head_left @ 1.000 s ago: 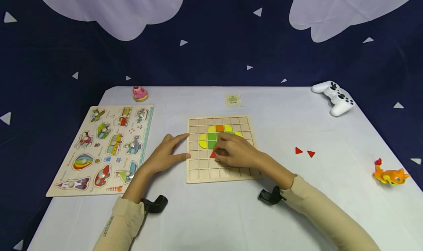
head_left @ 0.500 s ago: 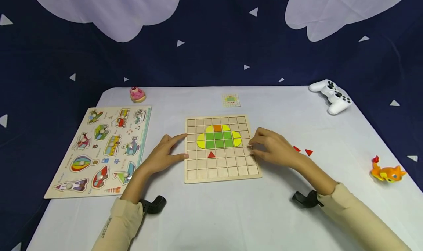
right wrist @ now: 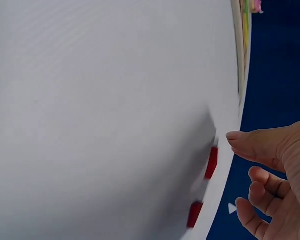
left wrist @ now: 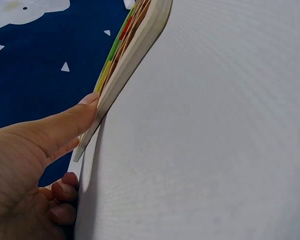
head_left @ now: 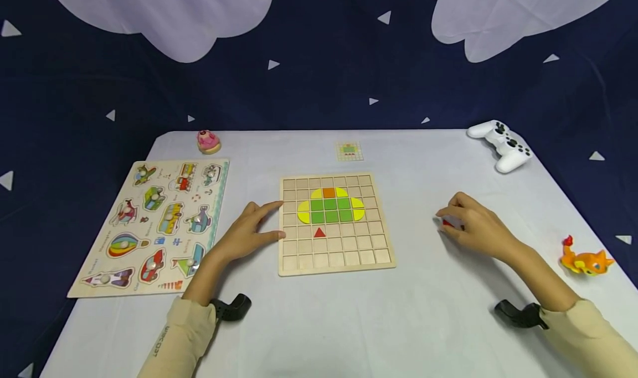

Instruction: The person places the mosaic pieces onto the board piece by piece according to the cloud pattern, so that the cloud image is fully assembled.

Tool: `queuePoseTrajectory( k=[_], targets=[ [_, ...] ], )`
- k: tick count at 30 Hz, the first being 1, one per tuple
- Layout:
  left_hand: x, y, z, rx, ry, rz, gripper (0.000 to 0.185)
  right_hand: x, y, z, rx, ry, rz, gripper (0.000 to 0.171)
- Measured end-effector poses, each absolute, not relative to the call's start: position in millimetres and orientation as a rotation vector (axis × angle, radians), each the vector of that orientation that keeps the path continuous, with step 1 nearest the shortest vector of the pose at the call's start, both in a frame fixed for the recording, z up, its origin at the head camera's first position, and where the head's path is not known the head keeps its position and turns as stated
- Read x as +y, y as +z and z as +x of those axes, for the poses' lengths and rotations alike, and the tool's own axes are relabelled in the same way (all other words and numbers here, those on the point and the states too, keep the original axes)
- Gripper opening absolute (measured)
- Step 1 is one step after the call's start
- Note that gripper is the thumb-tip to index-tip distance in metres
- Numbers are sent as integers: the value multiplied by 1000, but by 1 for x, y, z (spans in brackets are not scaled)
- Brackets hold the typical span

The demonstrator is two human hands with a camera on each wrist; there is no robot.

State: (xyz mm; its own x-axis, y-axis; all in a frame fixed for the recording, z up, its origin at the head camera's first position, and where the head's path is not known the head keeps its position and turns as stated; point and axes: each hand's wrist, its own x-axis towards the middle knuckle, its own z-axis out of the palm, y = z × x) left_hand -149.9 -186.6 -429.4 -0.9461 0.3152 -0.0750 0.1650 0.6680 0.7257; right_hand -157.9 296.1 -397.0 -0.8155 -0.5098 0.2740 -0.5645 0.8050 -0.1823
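Note:
A wooden grid board [head_left: 344, 258] lies mid-table with green squares [head_left: 330, 210], yellow quarter-round pieces, an orange square [head_left: 329, 192] and one red triangle [head_left: 319, 232] on it. My left hand [head_left: 244, 237] touches the board's left edge with thumb and index finger spread apart; the left wrist view shows the thumb [left wrist: 65, 127] against the rim. My right hand [head_left: 478, 228] hovers over two loose red triangles, holding nothing, its fingers loosely bent. In the right wrist view, one red triangle [right wrist: 212, 162] and a second triangle [right wrist: 194, 214] lie on the cloth below the hand.
At left lies a vehicle knob puzzle [head_left: 164, 223], with a pink toy [head_left: 208, 142] behind it. A small pattern card [head_left: 349, 151] sits beyond the board. A white game controller [head_left: 500, 145] and an orange toy [head_left: 588, 262] are at the right.
My right hand has left the board and moved right to above the loose red triangles. The red triangle on the board is uncovered. My left hand stays at the board's edge.

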Motion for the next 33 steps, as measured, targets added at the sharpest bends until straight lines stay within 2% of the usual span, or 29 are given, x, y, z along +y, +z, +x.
queuePoseTrajectory(
  k=[16, 33],
  targets=[
    [-188, -429, -150, 2691, 1145, 386, 74, 311, -406, -160, -2716, 335, 836, 18],
    [-186, -428, -149, 2677, 1158, 374, 74, 301, -405, -167, -2665, 372, 889, 19]
  ],
)
